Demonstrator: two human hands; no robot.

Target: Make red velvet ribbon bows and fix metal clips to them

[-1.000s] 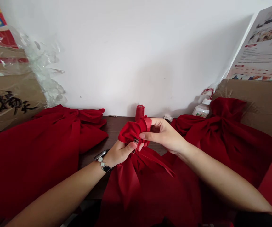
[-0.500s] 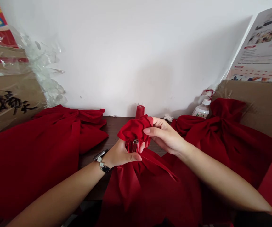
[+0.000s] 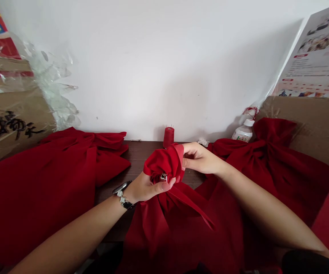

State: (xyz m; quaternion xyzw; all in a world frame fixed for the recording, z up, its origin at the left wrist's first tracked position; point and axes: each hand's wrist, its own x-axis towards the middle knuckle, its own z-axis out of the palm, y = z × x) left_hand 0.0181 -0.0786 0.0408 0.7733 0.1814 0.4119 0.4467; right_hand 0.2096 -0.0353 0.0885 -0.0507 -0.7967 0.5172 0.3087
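Observation:
A red fabric piece (image 3: 170,224) lies in front of me, gathered at its top into a bunched knot (image 3: 163,163). My left hand (image 3: 147,186), with a watch on the wrist, is closed around the gather just below the bunch, thumb on top. A small metal clip (image 3: 163,177) shows at the gather above that thumb. My right hand (image 3: 200,158) is closed on the red ribbon edge at the bunch's right side, fingers curled inward.
Dark table (image 3: 137,152) against a white wall. More red fabric bows lie at left (image 3: 53,171) and right (image 3: 270,160). A red thread spool (image 3: 168,136) and a small white bottle (image 3: 243,133) stand at the back. Cardboard boxes (image 3: 10,114) flank both sides.
My right hand has curled its fingers and pulled the ribbon edge over the bunch. The left thumb moved up across the gather, covering most of the metal clip.

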